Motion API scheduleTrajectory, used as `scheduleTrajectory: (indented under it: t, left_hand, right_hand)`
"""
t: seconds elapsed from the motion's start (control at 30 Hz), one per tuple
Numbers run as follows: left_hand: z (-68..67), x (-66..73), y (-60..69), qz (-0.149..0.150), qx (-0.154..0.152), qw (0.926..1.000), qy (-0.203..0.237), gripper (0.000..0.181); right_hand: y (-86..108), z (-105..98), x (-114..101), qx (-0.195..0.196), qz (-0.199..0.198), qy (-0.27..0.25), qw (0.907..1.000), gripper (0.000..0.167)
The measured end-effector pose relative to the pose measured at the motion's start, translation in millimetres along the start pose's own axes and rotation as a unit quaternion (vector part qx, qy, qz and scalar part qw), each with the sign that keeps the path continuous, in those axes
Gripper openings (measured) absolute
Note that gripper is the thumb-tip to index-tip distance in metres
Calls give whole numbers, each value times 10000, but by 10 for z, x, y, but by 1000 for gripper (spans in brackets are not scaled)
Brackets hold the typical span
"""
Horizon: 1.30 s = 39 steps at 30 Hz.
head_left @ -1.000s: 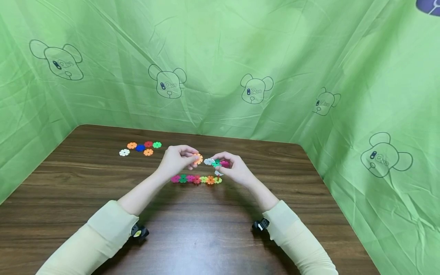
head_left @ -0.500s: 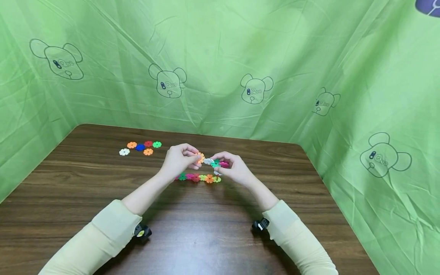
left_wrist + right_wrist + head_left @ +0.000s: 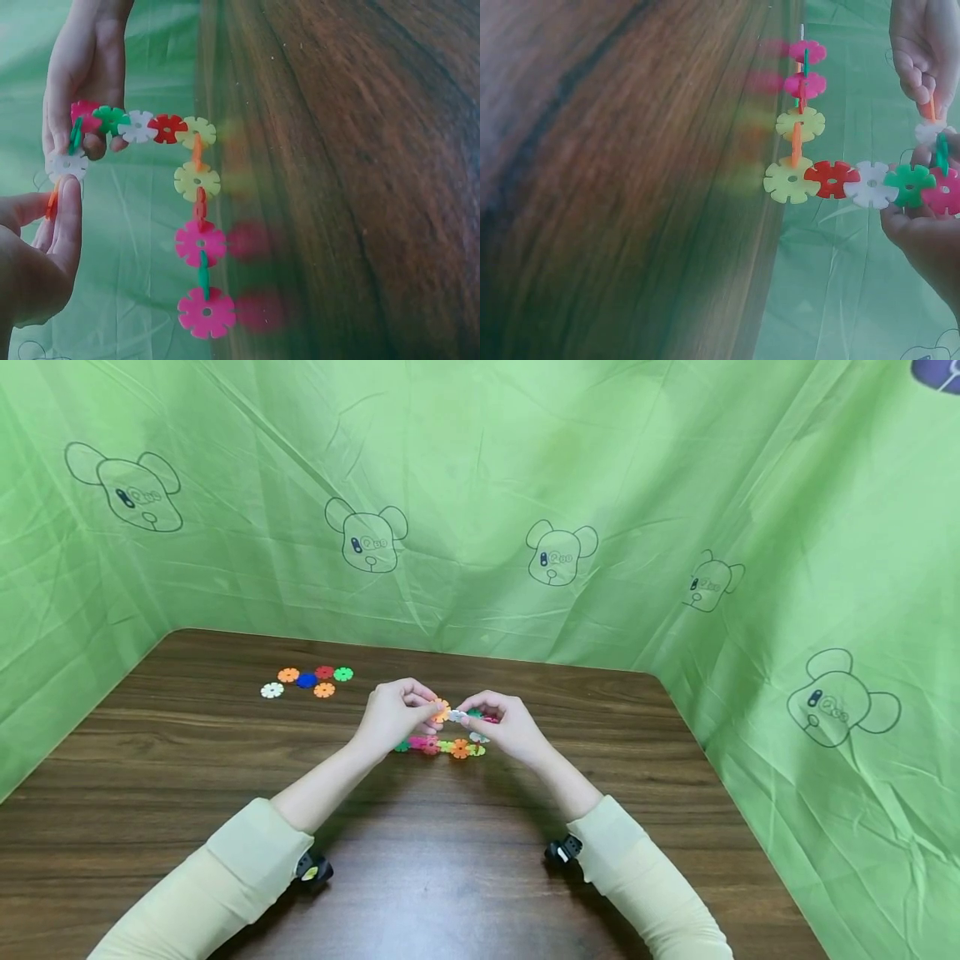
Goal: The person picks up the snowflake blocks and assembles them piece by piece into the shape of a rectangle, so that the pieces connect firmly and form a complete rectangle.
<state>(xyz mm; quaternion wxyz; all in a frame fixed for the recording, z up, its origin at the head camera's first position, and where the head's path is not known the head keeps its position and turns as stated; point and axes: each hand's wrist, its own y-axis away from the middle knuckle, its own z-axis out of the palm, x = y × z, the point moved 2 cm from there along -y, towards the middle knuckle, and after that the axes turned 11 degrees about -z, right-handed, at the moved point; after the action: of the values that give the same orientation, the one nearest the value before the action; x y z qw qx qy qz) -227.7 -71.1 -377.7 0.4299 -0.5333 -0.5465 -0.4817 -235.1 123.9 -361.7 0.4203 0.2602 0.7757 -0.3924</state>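
In the head view my left hand (image 3: 390,717) pinches an orange flower-shaped plastic disc (image 3: 442,710) between thumb and fingers. The orange disc (image 3: 52,202) meets a white disc (image 3: 67,166) edge to edge, set crosswise; how deep their slots engage is hard to tell. My right hand (image 3: 512,727) holds the white disc's end of a linked chain of discs. From there the chain turns through green, pink, white and red discs to a yellow corner disc (image 3: 790,180). A second row of yellow, orange, red, green and pink discs (image 3: 207,313) runs from that corner, partly behind my left hand in the head view.
Several loose discs lie at the back left of the brown wooden table (image 3: 187,727): white (image 3: 272,691), orange, blue (image 3: 307,680), red and green (image 3: 343,674). A green curtain (image 3: 465,468) with bear-head drawings surrounds the table's back and sides.
My left hand has moved right, bringing the orange disc against the white disc. The right hand's fingers have shifted toward the white disc. The loose discs have stayed put.
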Motion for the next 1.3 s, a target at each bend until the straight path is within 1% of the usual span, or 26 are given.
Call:
scheduleTrajectory:
  t: [0.1,0.17,0.27,0.33,0.5,0.83,1.0,1.3]
  left_hand:
    - [5,-18,7,-35,58,10000,-29,19]
    - [12,-37,9,-85,84,9999,7,19]
    - [34,-61,14,-186,87,9996,202,19]
    - [50,-73,18,-204,98,9992,340,20]
    - [76,-77,35,-155,192,9979,601,20]
    - [116,-104,51,-288,250,9936,1067,22]
    - [131,-104,40,-378,247,9925,1137,20]
    - [128,-123,18,-618,151,9909,1183,22]
  right_hand:
    - [-12,11,-13,103,12,136,9999,15]
    - [-19,15,-24,158,-62,241,9996,14]
    - [-26,19,-35,257,-197,407,9986,14]
    - [-29,22,-34,347,-252,419,9982,13]
    - [-31,40,-20,531,-252,271,9979,12]
    - [-26,58,22,718,-7,-84,9974,14]
    - [-39,40,26,756,77,-114,9970,14]
    - [-48,29,52,706,46,-85,9975,13]
